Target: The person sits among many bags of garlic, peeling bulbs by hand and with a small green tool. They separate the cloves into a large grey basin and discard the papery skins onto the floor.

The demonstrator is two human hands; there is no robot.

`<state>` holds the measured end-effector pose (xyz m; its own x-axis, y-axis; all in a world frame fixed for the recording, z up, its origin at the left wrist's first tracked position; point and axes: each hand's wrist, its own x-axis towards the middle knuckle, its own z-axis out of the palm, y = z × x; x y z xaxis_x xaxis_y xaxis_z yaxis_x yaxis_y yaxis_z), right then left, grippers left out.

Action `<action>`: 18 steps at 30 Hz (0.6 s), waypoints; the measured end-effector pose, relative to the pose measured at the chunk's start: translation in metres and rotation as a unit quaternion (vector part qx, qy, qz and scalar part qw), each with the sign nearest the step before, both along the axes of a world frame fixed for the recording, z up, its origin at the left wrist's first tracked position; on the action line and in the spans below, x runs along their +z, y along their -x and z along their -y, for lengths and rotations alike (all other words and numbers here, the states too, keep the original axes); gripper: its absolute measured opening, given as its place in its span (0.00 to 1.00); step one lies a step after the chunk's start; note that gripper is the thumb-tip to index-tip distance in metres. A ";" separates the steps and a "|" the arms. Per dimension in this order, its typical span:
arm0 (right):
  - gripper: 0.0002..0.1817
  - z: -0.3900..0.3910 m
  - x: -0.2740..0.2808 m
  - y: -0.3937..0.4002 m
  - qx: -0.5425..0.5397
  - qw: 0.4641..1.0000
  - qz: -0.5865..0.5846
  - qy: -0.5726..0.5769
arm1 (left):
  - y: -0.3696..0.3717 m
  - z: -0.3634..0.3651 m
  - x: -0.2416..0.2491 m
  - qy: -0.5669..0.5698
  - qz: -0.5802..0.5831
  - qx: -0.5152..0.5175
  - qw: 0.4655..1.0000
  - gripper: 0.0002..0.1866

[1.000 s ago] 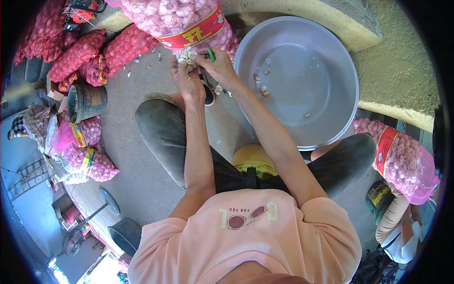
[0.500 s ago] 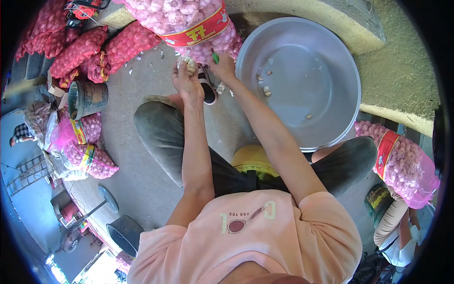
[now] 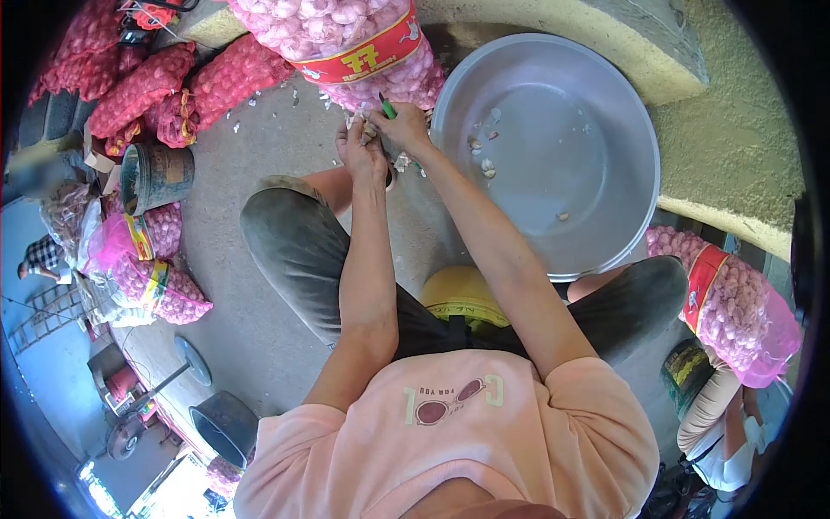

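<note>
My left hand (image 3: pixel 361 147) holds a garlic bulb (image 3: pixel 367 130) just below a big mesh sack of garlic (image 3: pixel 346 35) with a red band. My right hand (image 3: pixel 402 128) grips a small green-handled tool (image 3: pixel 388 109) against that bulb. Both hands touch in front of the sack. To their right stands a wide metal basin (image 3: pixel 605 130) with a few garlic cloves (image 3: pixel 488 164) on its bottom.
Red mesh sacks of garlic (image 3: pixel 147 82) lie at the upper left, pink ones (image 3: pixel 160 285) at the left and another (image 3: pixel 735 303) at the right. A dark bucket (image 3: pixel 156 176) stands left. Garlic skins litter the concrete floor. A concrete kerb (image 3: pixel 683 69) runs behind the basin.
Both hands came together and shifted slightly right and down from the sack. The left hand turned the bulb toward the right hand's tool.
</note>
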<state>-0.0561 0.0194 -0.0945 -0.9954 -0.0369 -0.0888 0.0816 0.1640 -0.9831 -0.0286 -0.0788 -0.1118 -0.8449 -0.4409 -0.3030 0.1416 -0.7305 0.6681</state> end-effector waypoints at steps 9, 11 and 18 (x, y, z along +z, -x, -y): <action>0.14 0.002 -0.011 -0.001 -0.085 0.993 -0.030 -0.074 | -0.003 -0.023 0.001 0.149 -0.013 -0.002 0.989 0.20; 0.13 0.005 -0.021 -0.001 -0.093 0.992 -0.037 -0.083 | -0.001 -0.024 0.010 0.119 -0.017 0.003 0.993 0.21; 0.12 -0.005 -0.034 -0.019 0.026 0.986 0.011 -0.162 | -0.002 -0.018 0.007 0.098 0.022 0.090 0.991 0.21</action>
<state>-0.0374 0.0247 -0.1287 -0.9907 -0.0534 -0.1249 0.0849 0.4738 -0.8765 -0.0261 -0.0607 -0.1046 -0.7352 -0.6368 -0.2326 0.2245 -0.5524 0.8028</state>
